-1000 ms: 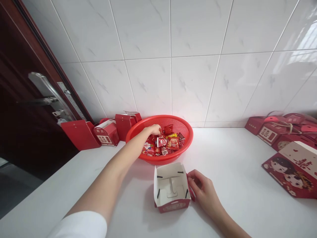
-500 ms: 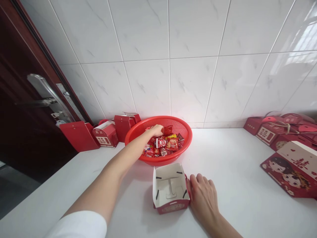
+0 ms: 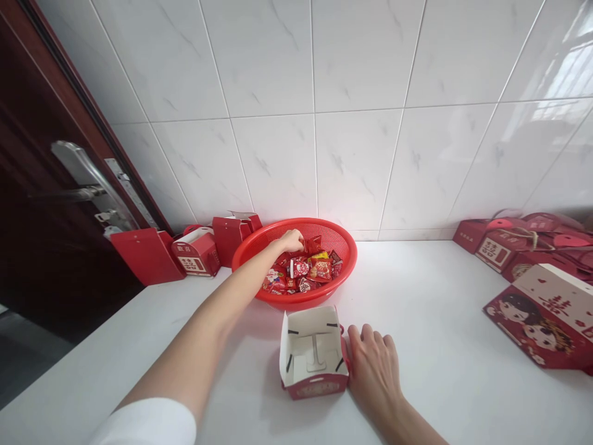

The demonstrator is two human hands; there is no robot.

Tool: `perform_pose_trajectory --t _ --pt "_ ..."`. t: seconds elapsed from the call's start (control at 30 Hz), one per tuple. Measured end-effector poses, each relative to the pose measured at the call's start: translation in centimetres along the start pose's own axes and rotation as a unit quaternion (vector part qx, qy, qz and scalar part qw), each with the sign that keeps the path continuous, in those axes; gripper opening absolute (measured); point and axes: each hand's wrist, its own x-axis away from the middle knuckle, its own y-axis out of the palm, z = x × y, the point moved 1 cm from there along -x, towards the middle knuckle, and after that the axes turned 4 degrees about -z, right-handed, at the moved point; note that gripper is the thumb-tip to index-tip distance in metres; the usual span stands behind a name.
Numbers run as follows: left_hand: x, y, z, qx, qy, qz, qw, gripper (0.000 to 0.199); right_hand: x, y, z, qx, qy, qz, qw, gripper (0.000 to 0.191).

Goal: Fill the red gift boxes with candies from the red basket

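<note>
My left hand (image 3: 291, 240) reaches into a red plastic basket (image 3: 343, 247) of wrapped candies (image 3: 319, 269). Its fingers are bent down and closed among the red wrappers at the back left; what they pinch is hidden. In front of the basket stands a small red candy box (image 3: 315, 388), open at the top, with a white inside and nothing in it. Against its right side is my right hand (image 3: 374, 364), fingers curled and together, gripping the box's edge; the thumb is mostly hidden.
Several red boxes, including a small printed one (image 3: 197, 252), stand at the left by a dark door (image 3: 41, 204). More folded red boxes (image 3: 498, 247) are piled at the right, near a box with cartoon figures (image 3: 540, 318). A tiled wall (image 3: 361, 167) closes off the back of the white table (image 3: 426, 296).
My left hand has shifted only slightly among the candies in the basket. The view has moved a little, and the box with my right hand appears slightly further left.
</note>
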Motion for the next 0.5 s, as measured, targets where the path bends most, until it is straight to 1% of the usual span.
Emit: perform_pose_trajectory --t 0.13,0.23,0.4,0.5 --pt "0.2 -1.3 -0.6 0.056 -0.006 -0.018 0.998 0.032 -0.1 0.1 0.0 -0.023 0.0 -0.005 1.0 0.018" --pt "0.8 -1.9 -1.0 0.095 -0.003 -0.025 0.995 0.032 -0.2 0.2 0.0 -0.032 -0.007 0.0 0.999 0.019" --pt "1.8 -1.9 -1.7 0.143 0.01 -0.05 0.988 0.031 -0.2 0.4 0.2 -0.036 -0.034 0.015 0.999 0.022" --pt "2.1 -1.7 -1.9 0.161 0.014 -0.048 0.986 0.031 -0.3 0.4 0.2 -0.047 -0.039 0.011 0.998 0.022"
